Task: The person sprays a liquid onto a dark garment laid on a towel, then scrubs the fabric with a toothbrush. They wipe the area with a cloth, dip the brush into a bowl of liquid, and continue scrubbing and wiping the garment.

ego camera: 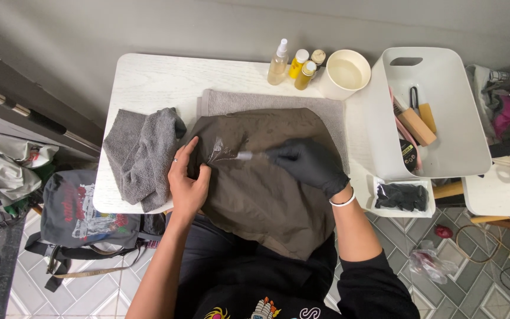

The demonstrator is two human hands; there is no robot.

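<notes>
A dark olive-brown fabric garment [267,177] lies spread over the middle of the small white wooden table [149,82], its long axis running from about eleven o'clock at the far edge to about five o'clock, where the near end droops over the table's edge toward the person's lap. The bare left hand [187,177] presses flat on the cloth at its nine o'clock side, fingers spread and pinning the fabric, not gripping anything. The black-gloved right hand [311,162] sits at three o'clock from it, fingers closed around a small pale tool [244,155] that points toward nine o'clock at a shiny wet patch [222,150]; what sort of tool it is I cannot tell. Under the garment lies one flat grey towel [231,101], and a second, crumpled grey towel [143,153] sits at nine o'clock, just beside the left hand. At twelve o'clock stand one clear spray bottle [278,64], three small yellow bottles [300,64] and one cream round cup [347,74]. At two o'clock sits one white plastic bin [444,77] holding brushes, and at four o'clock one small white tray [379,210] holding black gloves [402,196].
</notes>
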